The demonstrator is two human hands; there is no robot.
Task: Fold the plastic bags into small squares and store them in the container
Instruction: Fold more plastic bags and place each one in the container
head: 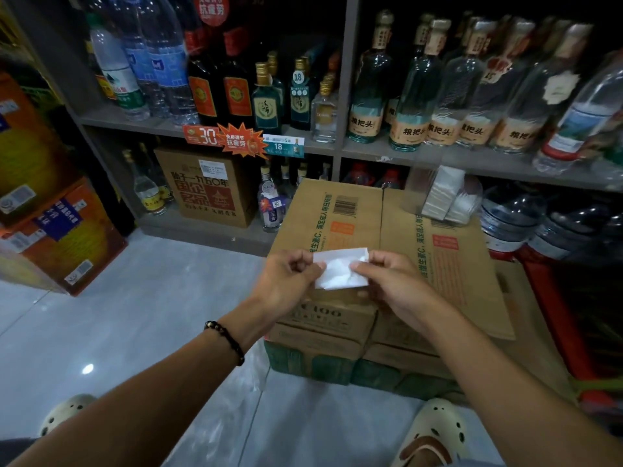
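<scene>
A white plastic bag (340,268), folded into a small flat rectangle, is held above the cardboard boxes (337,217). My left hand (286,281) pinches its left edge and my right hand (387,281) pinches its right side, thumb on top. A clear container (441,197) with folded white bags inside stands at the far right of the box top, against the shelf.
Grey shelves (209,124) packed with glass and plastic bottles rise behind the boxes. Orange cartons (64,237) are stacked at the left on the pale tiled floor (151,298). Large water jugs (515,217) and a red crate sit at the right. My sandalled feet are below.
</scene>
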